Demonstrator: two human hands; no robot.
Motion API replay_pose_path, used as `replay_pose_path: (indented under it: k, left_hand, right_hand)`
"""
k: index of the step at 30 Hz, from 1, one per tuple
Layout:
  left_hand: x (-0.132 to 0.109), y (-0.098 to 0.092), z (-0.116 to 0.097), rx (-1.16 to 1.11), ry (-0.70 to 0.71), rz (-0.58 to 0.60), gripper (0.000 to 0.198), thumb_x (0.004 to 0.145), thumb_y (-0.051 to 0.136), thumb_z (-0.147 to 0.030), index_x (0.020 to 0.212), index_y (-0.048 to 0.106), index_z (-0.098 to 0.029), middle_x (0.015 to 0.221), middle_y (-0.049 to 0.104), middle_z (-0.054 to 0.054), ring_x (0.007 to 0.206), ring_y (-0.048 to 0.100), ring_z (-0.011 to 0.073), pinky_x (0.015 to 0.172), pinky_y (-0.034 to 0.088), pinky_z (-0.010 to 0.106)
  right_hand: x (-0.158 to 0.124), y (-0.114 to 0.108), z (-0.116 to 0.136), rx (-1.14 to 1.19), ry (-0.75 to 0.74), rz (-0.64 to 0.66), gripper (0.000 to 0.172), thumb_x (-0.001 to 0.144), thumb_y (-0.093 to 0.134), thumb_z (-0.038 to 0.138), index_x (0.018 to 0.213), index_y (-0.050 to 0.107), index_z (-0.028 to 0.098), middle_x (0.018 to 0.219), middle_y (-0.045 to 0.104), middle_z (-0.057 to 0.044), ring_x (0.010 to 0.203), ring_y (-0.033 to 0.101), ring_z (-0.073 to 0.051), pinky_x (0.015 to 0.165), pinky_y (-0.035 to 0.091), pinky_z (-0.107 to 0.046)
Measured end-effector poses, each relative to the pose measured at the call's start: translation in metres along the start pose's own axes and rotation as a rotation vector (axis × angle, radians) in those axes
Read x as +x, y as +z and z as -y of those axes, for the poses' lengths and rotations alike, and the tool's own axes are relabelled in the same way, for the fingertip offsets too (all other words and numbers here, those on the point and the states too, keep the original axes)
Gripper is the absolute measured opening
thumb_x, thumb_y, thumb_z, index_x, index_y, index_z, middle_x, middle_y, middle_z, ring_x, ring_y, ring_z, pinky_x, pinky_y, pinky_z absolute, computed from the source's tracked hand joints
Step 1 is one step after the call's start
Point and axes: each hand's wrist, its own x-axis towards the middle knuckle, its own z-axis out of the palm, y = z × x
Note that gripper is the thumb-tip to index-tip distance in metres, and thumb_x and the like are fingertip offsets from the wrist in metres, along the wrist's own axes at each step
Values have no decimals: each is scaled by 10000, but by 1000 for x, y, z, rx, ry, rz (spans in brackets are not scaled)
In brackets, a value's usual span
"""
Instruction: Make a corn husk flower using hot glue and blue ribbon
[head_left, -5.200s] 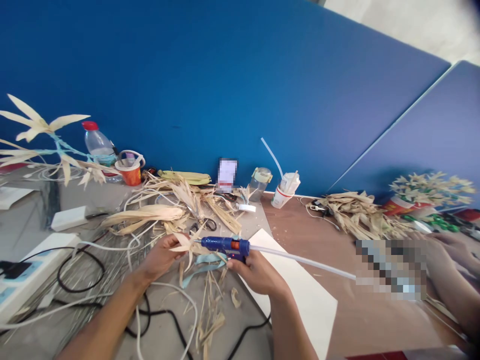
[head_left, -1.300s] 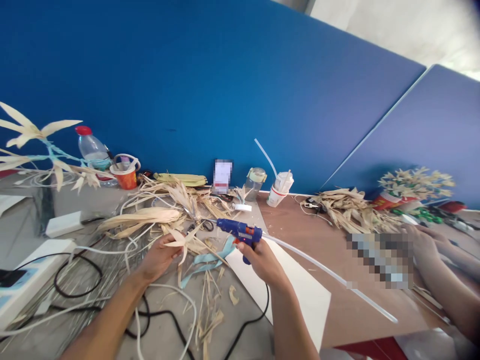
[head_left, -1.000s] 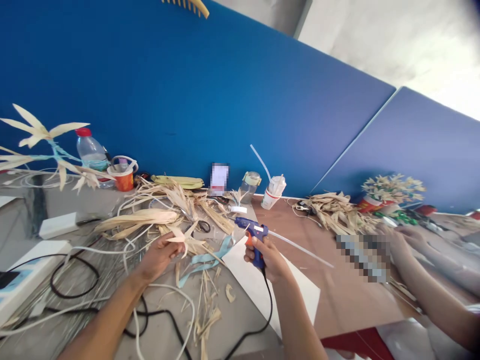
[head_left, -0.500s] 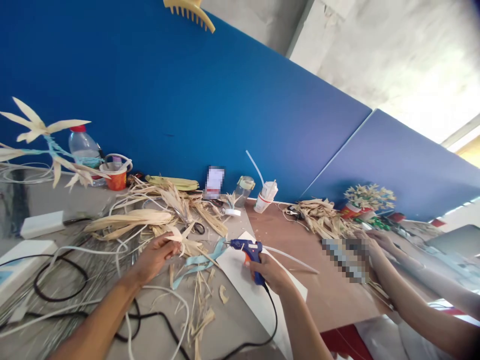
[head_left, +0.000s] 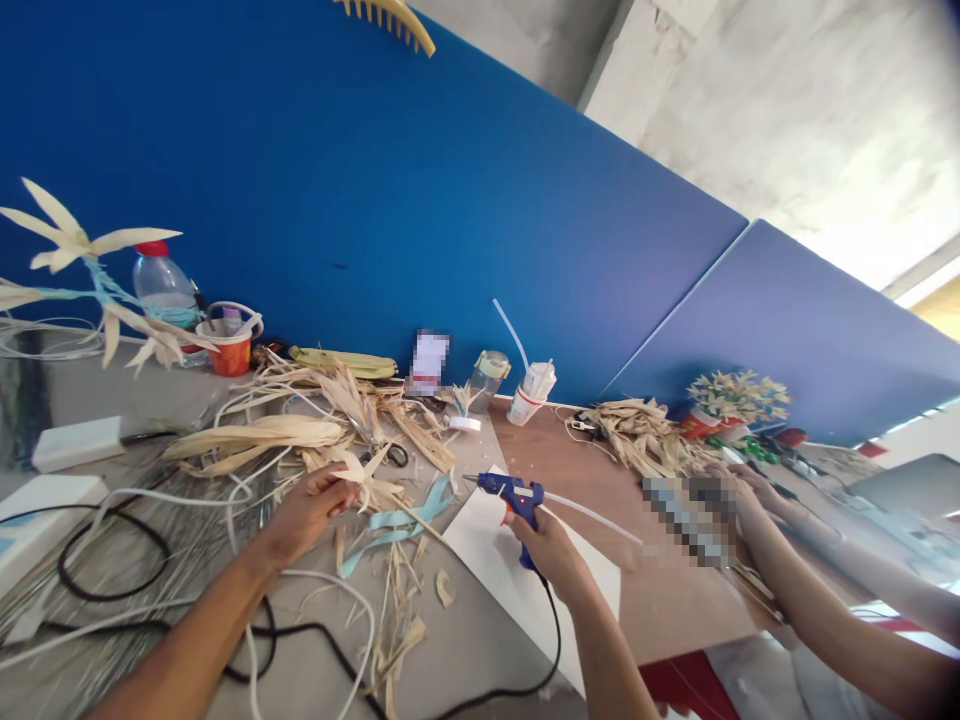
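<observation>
In my right hand (head_left: 551, 545) is a blue glue gun (head_left: 517, 495), its nozzle pointing left and a clear glue stick (head_left: 592, 520) jutting from its back. Its black cord drops toward the front of the table. My left hand (head_left: 322, 500) is closed on a pale corn husk flower (head_left: 367, 478) with pointed petals and a thin stem slanting down to the right. Blue ribbon (head_left: 409, 520) lies on the table just beyond that stem. A sheet of white paper (head_left: 480, 545) rests under the glue gun. Scissors (head_left: 394, 453) lie among husks behind the flower.
Dried corn husks (head_left: 262, 440) pile up at the back left. White and black cables (head_left: 315, 630) loop across the left front. A finished husk flower branch (head_left: 97, 260) stands beside a bottle (head_left: 161, 285). A co-worker's arms (head_left: 787, 570) reach in from the right.
My right hand has drawn the glue gun slightly right, away from the flower. My left hand keeps hold of the flower in nearly the same place.
</observation>
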Motion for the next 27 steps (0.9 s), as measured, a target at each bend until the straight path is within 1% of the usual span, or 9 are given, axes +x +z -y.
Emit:
replay_pose_path:
  k: [3, 6, 8, 10, 14, 18, 21, 24, 27]
  left_hand:
    - [0, 1, -1, -40, -3, -3, 335, 661, 683, -433, 545, 489, -186, 484, 445, -52, 481, 354, 97, 493, 294, 238]
    - [-1, 2, -3, -53, -2, 10, 331, 656, 689, -419, 542, 486, -184, 474, 438, -55, 474, 344, 96, 491, 284, 240]
    - [-2, 3, -7, -60, -13, 15, 337, 647, 696, -419, 532, 481, -185, 466, 431, -58, 468, 334, 94, 487, 277, 238]
    - [-3, 4, -10, -66, -22, 13, 340, 641, 702, -419, 525, 483, -186, 463, 427, -59, 469, 332, 95, 489, 279, 236]
    - [-4, 3, -12, -74, -15, 10, 352, 649, 702, -427, 518, 486, -183, 470, 439, -53, 480, 342, 96, 496, 278, 237]
    - [-1, 1, -5, -91, -25, 13, 324, 647, 708, -421, 561, 509, -180, 493, 475, -49, 481, 345, 93, 497, 279, 238]
    - [0, 0, -1, -86, -47, 34, 313, 656, 708, -409, 574, 510, -182, 492, 478, -49, 486, 354, 95, 499, 281, 237]
    - [-1, 0, 0, -82, -39, 40, 302, 665, 701, -418, 588, 526, -184, 492, 476, -49, 490, 357, 98, 504, 293, 239]
    - [-1, -1, -1, -66, -12, 38, 297, 676, 689, -420, 582, 529, -189, 498, 465, -50, 490, 360, 103, 511, 313, 246]
  right_hand:
    - [2, 9, -1, 144, 57, 7, 291, 727, 562, 451, 685, 547, 163, 597, 515, 5, 532, 449, -122, 505, 323, -242]
    - [12, 21, 6, 285, 76, 6, 318, 702, 592, 462, 750, 576, 149, 693, 594, -37, 616, 534, -143, 561, 382, -246]
    - [22, 30, 14, 312, 92, 38, 339, 691, 607, 463, 792, 591, 140, 725, 618, -50, 643, 557, -150, 560, 386, -242]
    - [32, 37, 22, 289, 92, 60, 348, 699, 601, 466, 814, 599, 137, 705, 616, -38, 618, 545, -141, 533, 366, -233]
    - [34, 39, 21, 173, -46, 57, 354, 755, 533, 493, 796, 605, 149, 598, 548, 12, 551, 493, -129, 506, 335, -229]
    - [16, 24, -5, -73, -110, -139, 310, 762, 526, 479, 721, 590, 179, 652, 593, -41, 691, 574, -213, 584, 397, -281]
    - [6, 20, -20, -155, -129, -192, 279, 776, 507, 453, 701, 585, 196, 767, 638, -95, 833, 596, -271, 697, 429, -328]
    - [8, 27, -20, -142, -179, -172, 255, 766, 520, 428, 752, 611, 191, 901, 655, -118, 952, 578, -286, 815, 420, -348]
    - [18, 34, -8, -79, -213, -78, 294, 771, 518, 440, 841, 627, 176, 930, 658, -96, 939, 574, -261, 818, 419, -337]
